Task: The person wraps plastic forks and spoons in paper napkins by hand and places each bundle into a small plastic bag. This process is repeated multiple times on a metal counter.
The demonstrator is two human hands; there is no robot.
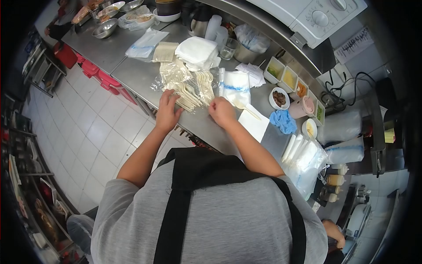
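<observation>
My left hand point(168, 111) rests at the near end of a loose pile of pale disposable cutlery point(187, 94), its fingers spread and touching the handles. To its right, my right hand point(223, 112) is curled closed at the near end of a neater row of pale cutlery point(205, 86); what its fingers hold, if anything, is hidden. Clear plastic wrapping point(176, 72) lies around the pile. Behind it are a stack of pale wooden sticks or handles point(165, 51) and a stack of white napkins point(197, 52). A packet of clear plastic bags point(236, 87) lies just beyond my right hand.
On the right stand food tubs point(288, 79), a bowl of brown pieces point(278, 98), a crumpled blue cloth point(283, 122) and white paper point(253, 125). A glass point(228, 49) and metal bowls point(105, 28) are farther back. An appliance point(312, 17) overhangs the counter; another person's arm point(334, 233) shows lower right.
</observation>
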